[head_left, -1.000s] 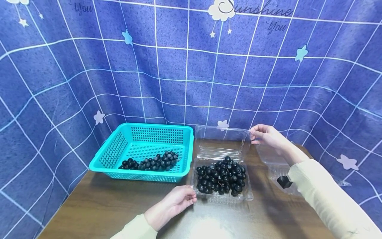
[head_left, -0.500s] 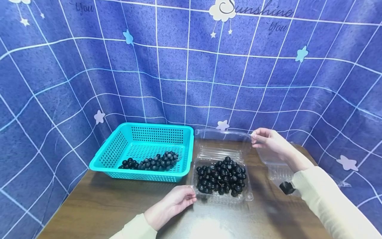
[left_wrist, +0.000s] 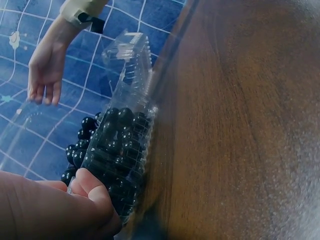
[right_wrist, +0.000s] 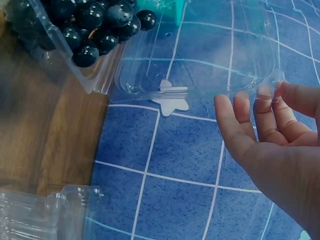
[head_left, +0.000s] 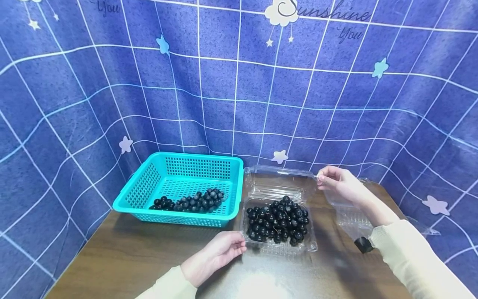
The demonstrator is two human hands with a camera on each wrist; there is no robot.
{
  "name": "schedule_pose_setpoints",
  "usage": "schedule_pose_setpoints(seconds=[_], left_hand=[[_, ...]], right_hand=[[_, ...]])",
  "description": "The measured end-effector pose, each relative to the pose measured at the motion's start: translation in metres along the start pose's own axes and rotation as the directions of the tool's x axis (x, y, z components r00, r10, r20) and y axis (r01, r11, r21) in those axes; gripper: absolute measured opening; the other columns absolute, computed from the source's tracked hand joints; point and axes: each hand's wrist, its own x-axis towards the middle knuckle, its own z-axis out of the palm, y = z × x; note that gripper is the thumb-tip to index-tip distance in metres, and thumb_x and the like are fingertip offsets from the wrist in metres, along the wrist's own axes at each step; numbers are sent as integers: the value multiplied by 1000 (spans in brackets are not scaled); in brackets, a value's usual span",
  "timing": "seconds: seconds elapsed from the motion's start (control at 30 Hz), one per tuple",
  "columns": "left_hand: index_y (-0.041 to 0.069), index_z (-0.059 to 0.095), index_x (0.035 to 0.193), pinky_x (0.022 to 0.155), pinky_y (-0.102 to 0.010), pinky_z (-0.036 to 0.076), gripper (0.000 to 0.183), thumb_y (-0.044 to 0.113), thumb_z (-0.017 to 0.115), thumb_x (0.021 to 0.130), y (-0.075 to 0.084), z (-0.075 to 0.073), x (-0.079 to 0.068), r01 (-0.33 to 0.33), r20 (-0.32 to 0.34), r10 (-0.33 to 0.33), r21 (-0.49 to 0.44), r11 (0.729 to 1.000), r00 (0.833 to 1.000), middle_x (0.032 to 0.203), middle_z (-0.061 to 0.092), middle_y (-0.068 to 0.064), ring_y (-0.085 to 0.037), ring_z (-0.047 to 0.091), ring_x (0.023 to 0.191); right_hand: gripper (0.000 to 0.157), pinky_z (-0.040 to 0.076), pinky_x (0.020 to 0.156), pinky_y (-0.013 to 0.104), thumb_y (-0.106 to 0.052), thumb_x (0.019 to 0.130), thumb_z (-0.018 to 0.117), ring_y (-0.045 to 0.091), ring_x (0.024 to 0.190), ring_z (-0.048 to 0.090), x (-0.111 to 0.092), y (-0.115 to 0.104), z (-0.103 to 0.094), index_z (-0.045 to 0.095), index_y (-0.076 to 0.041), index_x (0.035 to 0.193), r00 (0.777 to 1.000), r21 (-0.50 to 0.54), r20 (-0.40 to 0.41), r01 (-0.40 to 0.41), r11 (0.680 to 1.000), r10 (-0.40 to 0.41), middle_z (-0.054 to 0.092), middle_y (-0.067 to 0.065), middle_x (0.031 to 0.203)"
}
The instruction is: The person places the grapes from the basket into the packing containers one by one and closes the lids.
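Observation:
A clear plastic clamshell box full of dark grapes stands on the table, its hinged lid raised at the back and leaning toward the grapes. My right hand pinches the lid's right corner between thumb and fingers, which the right wrist view shows closely at the lid's corner tab. At the box's front left corner my left hand pinches the rim; in the left wrist view the thumb lies against the clear wall beside the grapes.
Left of the box stands a turquoise slotted basket with more grapes along its front side. Further clear containers lie to the right, partly behind the right arm. A blue patterned curtain hangs behind the wooden table.
My right hand has moved slightly right and down, bringing the lid's upper edge lower and toward me. The left hand stays at the front left corner. The head view has shifted a little.

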Motion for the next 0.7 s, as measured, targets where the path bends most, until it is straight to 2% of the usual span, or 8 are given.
schedule_pose_setpoints(seconds=[0.17,0.33,0.47,0.57,0.7], left_hand=[[4,46,89,71,-21,48,11,-6,45,86,0,0,-1,9,7,-9,-12,1000,1000,76,48,-1,-10,49,73],[3,45,90,72,-22,48,9,-5,44,88,-1,0,-1,15,6,-15,-21,1000,1000,77,47,-2,-11,49,75],[1,45,94,72,-22,48,5,-2,43,91,-1,0,-2,15,6,-15,-22,1000,1000,77,46,-2,-12,48,76],[0,45,97,73,-23,49,5,0,43,92,-1,-1,-1,16,5,-16,-22,1000,1000,78,46,-2,-12,48,76],[-2,47,97,74,-23,49,6,1,44,93,-1,-2,0,13,-1,-13,-19,1000,1000,79,46,-2,-13,48,77]], right_hand=[[22,54,81,27,-10,95,52,8,86,66,-6,1,3,55,10,105,1000,-137,-25,9,991,-12,65,2,93],[19,53,77,22,-14,96,52,11,85,66,-13,3,7,59,3,102,995,-297,-54,59,953,-78,66,17,96],[15,54,75,25,-12,96,52,10,84,65,-18,5,11,60,1,100,988,-347,-60,112,931,-141,65,17,96],[13,55,71,27,-10,96,52,13,85,67,-21,6,13,59,1,99,984,-333,-60,137,933,-167,64,17,98],[9,53,63,24,-7,95,53,12,82,67,-24,9,16,59,-1,98,971,-364,-71,188,912,-229,64,15,93]])
